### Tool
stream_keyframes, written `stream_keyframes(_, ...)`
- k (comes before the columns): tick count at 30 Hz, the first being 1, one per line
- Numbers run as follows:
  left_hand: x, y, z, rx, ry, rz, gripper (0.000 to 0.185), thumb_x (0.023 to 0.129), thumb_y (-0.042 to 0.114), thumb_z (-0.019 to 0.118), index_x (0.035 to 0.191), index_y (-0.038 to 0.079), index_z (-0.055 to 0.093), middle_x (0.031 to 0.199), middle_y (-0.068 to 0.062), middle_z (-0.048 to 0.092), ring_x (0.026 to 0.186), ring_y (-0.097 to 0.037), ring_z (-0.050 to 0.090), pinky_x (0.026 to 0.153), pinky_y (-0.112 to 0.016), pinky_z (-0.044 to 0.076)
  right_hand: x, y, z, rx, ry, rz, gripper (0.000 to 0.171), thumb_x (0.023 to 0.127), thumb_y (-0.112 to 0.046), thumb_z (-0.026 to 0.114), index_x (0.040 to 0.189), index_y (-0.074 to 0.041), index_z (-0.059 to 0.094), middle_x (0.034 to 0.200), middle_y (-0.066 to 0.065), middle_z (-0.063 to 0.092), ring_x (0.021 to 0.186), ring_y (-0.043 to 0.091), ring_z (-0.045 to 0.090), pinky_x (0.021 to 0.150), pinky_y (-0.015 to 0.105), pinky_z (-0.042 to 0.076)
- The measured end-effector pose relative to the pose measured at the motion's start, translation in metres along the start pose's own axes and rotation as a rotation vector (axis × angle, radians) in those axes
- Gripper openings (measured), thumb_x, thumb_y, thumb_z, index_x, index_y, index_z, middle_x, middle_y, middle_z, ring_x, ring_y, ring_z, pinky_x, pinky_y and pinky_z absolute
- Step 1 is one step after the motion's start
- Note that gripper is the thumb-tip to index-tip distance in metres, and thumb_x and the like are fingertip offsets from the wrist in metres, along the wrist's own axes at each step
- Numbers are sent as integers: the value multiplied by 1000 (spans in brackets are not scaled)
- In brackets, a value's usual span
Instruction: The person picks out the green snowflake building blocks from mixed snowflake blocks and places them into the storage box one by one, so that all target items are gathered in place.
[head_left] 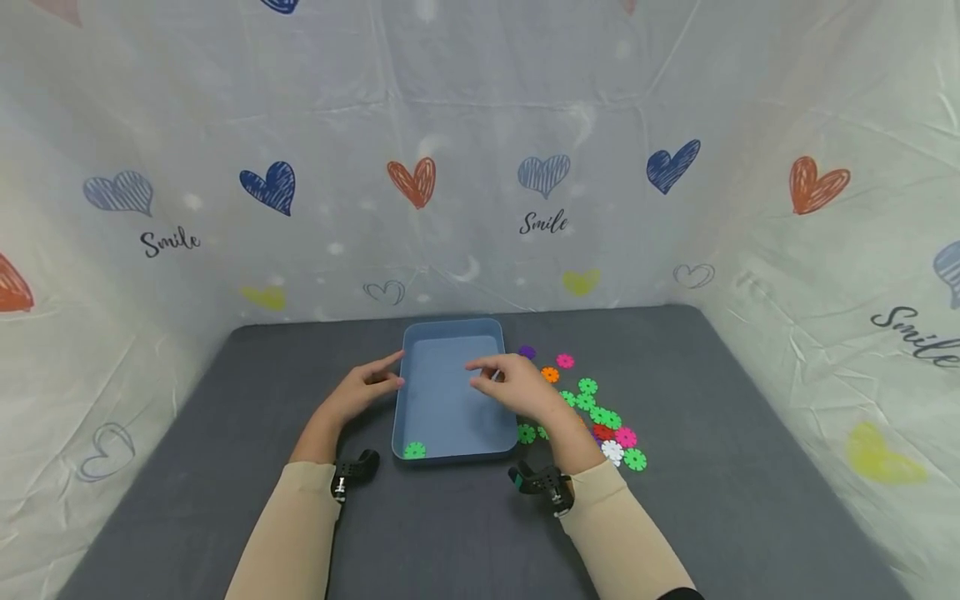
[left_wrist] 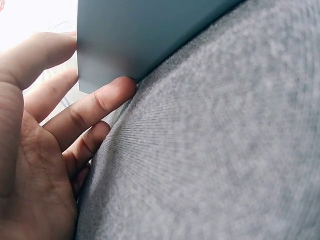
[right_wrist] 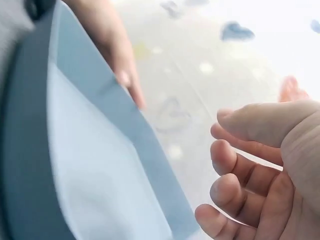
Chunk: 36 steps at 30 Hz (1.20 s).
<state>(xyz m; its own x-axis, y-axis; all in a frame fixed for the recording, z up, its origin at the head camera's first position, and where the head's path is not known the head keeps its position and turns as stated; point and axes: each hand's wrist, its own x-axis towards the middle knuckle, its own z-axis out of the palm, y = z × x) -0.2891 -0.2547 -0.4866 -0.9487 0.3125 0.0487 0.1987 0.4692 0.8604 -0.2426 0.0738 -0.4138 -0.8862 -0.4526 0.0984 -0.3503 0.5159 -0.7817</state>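
A shallow blue tray (head_left: 452,327) lies on the grey mat. One green snowflake disc (head_left: 414,451) lies in its near left corner. My left hand (head_left: 378,382) rests beside the tray's left wall, and straight fingers (left_wrist: 95,107) touch the tray (left_wrist: 130,35) from outside. My right hand (head_left: 501,379) hovers over the right side of the tray, its fingers (right_wrist: 235,165) loosely curled and holding nothing. The right wrist view shows the tray's rim (right_wrist: 100,87) with the left hand (right_wrist: 120,55) behind it.
Several loose discs (head_left: 600,414), mostly green, lie in a pile right of the tray, with purple (head_left: 527,352), pink (head_left: 565,361) and orange (head_left: 550,375) ones near its far corner. The grey mat (head_left: 750,467) is ringed by white sheets printed with hearts.
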Motion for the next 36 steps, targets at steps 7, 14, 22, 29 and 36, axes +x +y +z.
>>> stream_keyframes(7,-2,-4,-3,-3,4,-6,67,98,30,73,157,15,45,109,-9,70,106,-24,60,101,-50,45,-2,24,-26,49,75,5,34,100,-18,70,133,-11,70,93,0,63,73,19,54,62,32,43)
stream_keyframes(14,-10,15,-6,7,6,-27,65,100,26,71,157,11,44,111,-13,69,108,-29,59,102,-53,43,-6,47,-45,55,125,28,35,103,-20,66,136,-7,67,98,5,60,80,23,55,66,34,44)
stream_keyframes(22,-5,4,-8,11,-5,-30,66,101,21,69,159,8,40,113,-16,68,113,-34,59,104,-58,42,-23,75,-67,139,146,139,41,103,-23,66,141,-8,63,109,13,64,87,37,57,73,48,51)
stream_keyframes(29,-1,-2,-4,-7,-13,-20,67,99,27,72,158,14,43,113,-11,68,111,-27,60,102,-52,44,-45,102,-87,-7,157,276,37,105,-19,62,141,-8,64,114,17,66,90,31,56,74,41,47)
stream_keyframes(36,-2,1,-1,-7,-1,-21,67,98,30,73,157,16,45,111,-10,68,108,-26,60,102,-52,44,-54,119,-91,-87,123,392,39,100,-8,65,139,-3,64,80,7,52,67,21,43,64,35,38)
